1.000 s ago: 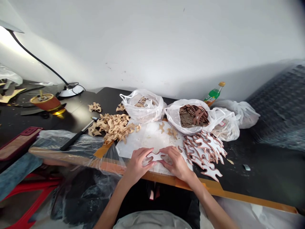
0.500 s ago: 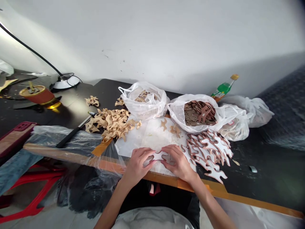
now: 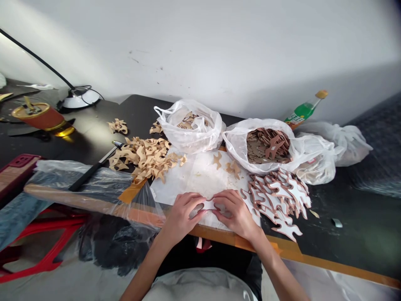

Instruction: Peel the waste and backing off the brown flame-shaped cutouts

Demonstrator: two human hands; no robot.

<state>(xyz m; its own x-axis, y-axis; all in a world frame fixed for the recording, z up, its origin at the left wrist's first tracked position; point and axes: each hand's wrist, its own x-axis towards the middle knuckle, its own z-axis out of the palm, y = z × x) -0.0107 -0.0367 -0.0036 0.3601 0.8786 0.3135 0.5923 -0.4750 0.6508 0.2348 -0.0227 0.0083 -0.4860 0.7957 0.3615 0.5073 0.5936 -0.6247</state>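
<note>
A small white-faced cutout piece (image 3: 208,205) with curved edges is held by both hands near the table's front edge. My left hand (image 3: 184,213) pinches its left end between thumb and fingers. At the other end, my right hand (image 3: 233,211) grips it the same way. Beneath lies a white paper sheet (image 3: 197,179), with a few tan cutouts (image 3: 232,169) on it. Right of my right hand is a heap of white-faced, brown-edged cutouts (image 3: 282,196). A pile of tan cutouts (image 3: 150,156) lies to the left.
Two open plastic bags, one with tan pieces (image 3: 191,140) and one with brown pieces (image 3: 232,144), stand behind the sheet. Tied bags (image 3: 319,163) and a green bottle (image 3: 303,112) are at right. Leftward are a hammer-like tool (image 3: 90,173), a lamp base (image 3: 79,98) and a red stool (image 3: 40,255).
The camera view has shifted slightly, spreading the background things outward. Both hands keep hold of the white-faced cutout piece, almost unmoved.
</note>
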